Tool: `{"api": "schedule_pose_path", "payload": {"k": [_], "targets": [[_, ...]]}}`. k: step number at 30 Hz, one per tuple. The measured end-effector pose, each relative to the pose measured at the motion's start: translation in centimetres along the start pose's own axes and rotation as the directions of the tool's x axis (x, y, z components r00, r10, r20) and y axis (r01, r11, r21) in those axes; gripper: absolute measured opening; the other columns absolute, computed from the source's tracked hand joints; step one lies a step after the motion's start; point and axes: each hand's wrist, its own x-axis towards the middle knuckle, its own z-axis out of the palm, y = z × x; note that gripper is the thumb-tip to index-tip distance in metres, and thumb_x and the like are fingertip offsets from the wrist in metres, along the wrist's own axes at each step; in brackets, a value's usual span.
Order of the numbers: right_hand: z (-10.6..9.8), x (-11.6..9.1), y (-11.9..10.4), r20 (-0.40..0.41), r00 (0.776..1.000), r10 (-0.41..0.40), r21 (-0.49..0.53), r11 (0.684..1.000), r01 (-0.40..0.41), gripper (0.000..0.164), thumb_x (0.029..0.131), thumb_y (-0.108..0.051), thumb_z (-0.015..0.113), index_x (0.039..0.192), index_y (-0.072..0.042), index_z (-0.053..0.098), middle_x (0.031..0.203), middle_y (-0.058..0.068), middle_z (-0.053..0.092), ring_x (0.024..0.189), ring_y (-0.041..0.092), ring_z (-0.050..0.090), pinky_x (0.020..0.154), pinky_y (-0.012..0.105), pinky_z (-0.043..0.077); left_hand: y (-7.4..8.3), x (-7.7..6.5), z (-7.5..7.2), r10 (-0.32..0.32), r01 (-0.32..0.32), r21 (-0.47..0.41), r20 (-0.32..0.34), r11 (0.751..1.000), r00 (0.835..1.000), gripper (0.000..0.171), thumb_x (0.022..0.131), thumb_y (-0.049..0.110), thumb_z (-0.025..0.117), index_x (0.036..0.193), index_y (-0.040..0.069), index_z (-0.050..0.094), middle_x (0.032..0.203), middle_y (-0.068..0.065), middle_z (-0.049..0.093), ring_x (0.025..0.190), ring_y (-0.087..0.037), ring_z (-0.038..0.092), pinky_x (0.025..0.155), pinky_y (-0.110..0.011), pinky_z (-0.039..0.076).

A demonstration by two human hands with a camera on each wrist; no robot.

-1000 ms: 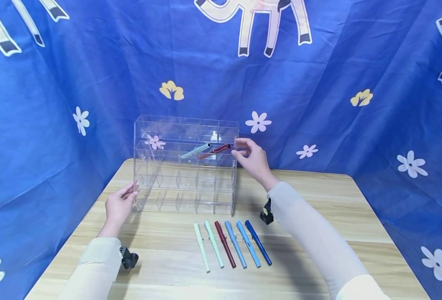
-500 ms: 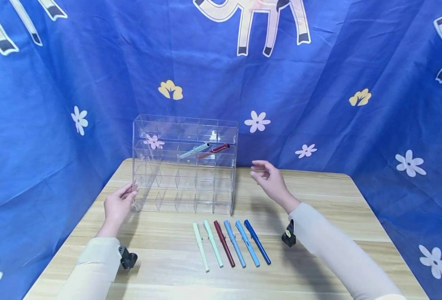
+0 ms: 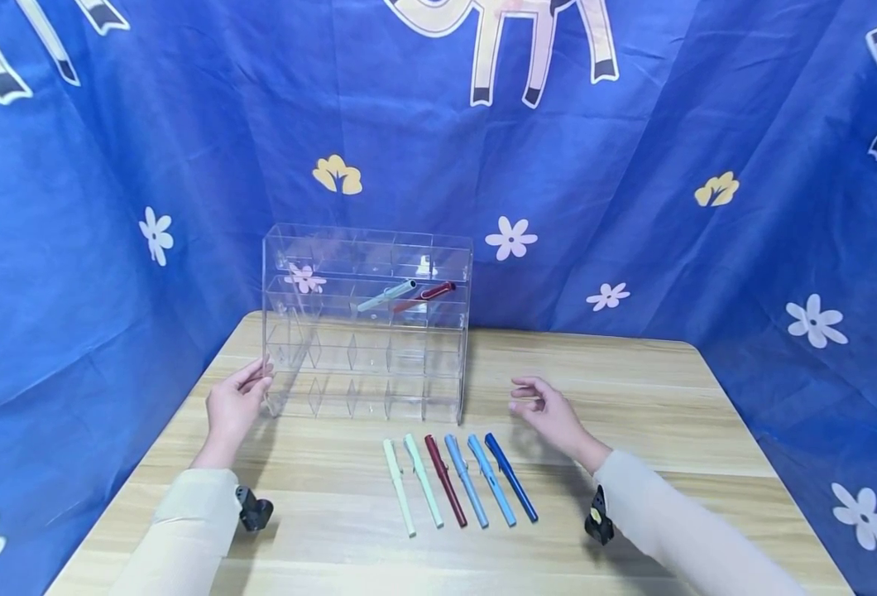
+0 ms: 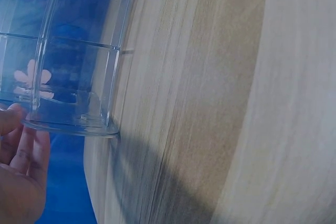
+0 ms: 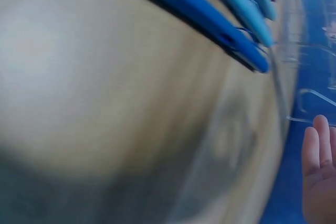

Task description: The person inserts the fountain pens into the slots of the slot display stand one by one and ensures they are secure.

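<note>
A clear acrylic pen rack (image 3: 407,361) with several divided tiers stands upright on the table. My left hand (image 3: 232,407) pinches its left side edge; the left wrist view shows thumb and fingers at that panel (image 4: 79,128). On the second tier from the top lie a pale teal pen (image 3: 386,296) and a dark red pen (image 3: 425,297), both slanted. Off to the rack's right, my right hand (image 3: 555,420) is above the table, fingers loosely bent, holding nothing. Nearest to it is a dark blue pen (image 3: 511,478) on the table.
Beside the dark blue pen lie a light blue pen (image 3: 492,481), a grey-blue pen (image 3: 467,481), a dark red pen (image 3: 446,481) and two pale green pens (image 3: 424,481), in a row before the rack. A blue curtain (image 3: 595,207) hangs behind the wooden table (image 3: 632,372).
My right hand has moved away from the rack's upper right, then down and toward me to the table's right half. My left hand has stayed at the rack's edge.
</note>
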Motion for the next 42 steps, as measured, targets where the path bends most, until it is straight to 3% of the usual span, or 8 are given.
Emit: {"api": "schedule_pose_path", "payload": {"k": [3, 8, 14, 20, 27, 42], "targets": [[0.5, -0.7, 1.3, 0.032, 0.998, 0.057, -0.004, 0.998, -0.057, 0.049, 0.088, -0.014, 0.07, 0.131, -0.002, 0.052, 0.117, 0.019, 0.061, 0.085, 0.021, 0.062, 0.073, 0.03, 0.056, 0.1, 0.0, 0.0, 0.004, -0.004, 0.006, -0.003, 1.0, 1.0, 0.036, 0.093, 0.004, 0.061, 0.129, 0.003, 0.057, 0.116, -0.017, 0.063, 0.077, 0.018, 0.052, 0.066, -0.006, 0.049], [1.2, -1.9, 2.4, 0.111, 0.986, 0.121, 0.008, 0.992, -0.123, 0.056, 0.086, -0.015, 0.072, 0.134, 0.0, 0.047, 0.119, 0.022, 0.058, 0.083, 0.022, 0.062, 0.063, 0.036, 0.058, 0.1, 0.0, 0.0, 0.006, -0.006, 0.009, -0.013, 1.0, 1.0, 0.036, 0.092, 0.003, 0.061, 0.128, 0.003, 0.058, 0.116, -0.017, 0.063, 0.077, 0.018, 0.052, 0.067, -0.005, 0.048], [1.6, -2.7, 2.9, 0.155, 0.98, 0.126, -0.092, 0.989, -0.112, 0.055, 0.083, -0.017, 0.075, 0.13, -0.001, 0.051, 0.113, 0.015, 0.061, 0.082, 0.02, 0.059, 0.057, 0.031, 0.056, 0.1, 0.1, 0.0, -0.002, 0.002, 0.008, -0.009, 1.0, 1.0, 0.036, 0.093, 0.004, 0.061, 0.129, 0.002, 0.057, 0.117, -0.017, 0.062, 0.081, 0.013, 0.056, 0.066, -0.006, 0.049], [1.9, -2.8, 3.2, 0.189, 0.975, 0.12, -0.166, 0.982, -0.089, 0.056, 0.077, -0.019, 0.081, 0.124, -0.001, 0.056, 0.108, 0.01, 0.063, 0.088, 0.017, 0.057, 0.066, 0.026, 0.052, 0.1, 0.2, -0.1, -0.003, 0.003, 0.02, -0.01, 1.0, 1.0, 0.036, 0.093, 0.005, 0.061, 0.129, 0.003, 0.057, 0.116, -0.016, 0.063, 0.084, 0.009, 0.059, 0.067, -0.006, 0.049], [2.1, -3.0, 2.6, 0.254, 0.954, 0.157, -0.122, 0.984, -0.129, 0.059, 0.071, -0.006, 0.084, 0.121, 0.006, 0.055, 0.1, 0.012, 0.057, 0.07, 0.014, 0.062, 0.054, 0.027, 0.054, -0.1, 0.2, 0.0, 0.009, -0.009, 0.005, -0.013, 1.0, 1.0, 0.036, 0.092, 0.003, 0.061, 0.128, 0.001, 0.057, 0.116, -0.018, 0.063, 0.077, 0.018, 0.051, 0.068, -0.005, 0.048], [2.7, -2.8, 1.9, 0.238, 0.936, 0.26, -0.214, 0.954, -0.21, 0.042, 0.074, 0.005, 0.073, 0.114, 0.003, 0.061, 0.089, 0.005, 0.058, 0.058, 0.011, 0.055, 0.045, 0.026, 0.051, -0.1, 0.0, 0.1, 0.018, -0.018, -0.009, -0.017, 1.0, 1.0, 0.036, 0.091, 0.001, 0.062, 0.127, -0.001, 0.057, 0.114, -0.02, 0.063, 0.074, 0.021, 0.047, 0.065, -0.003, 0.047]]}}
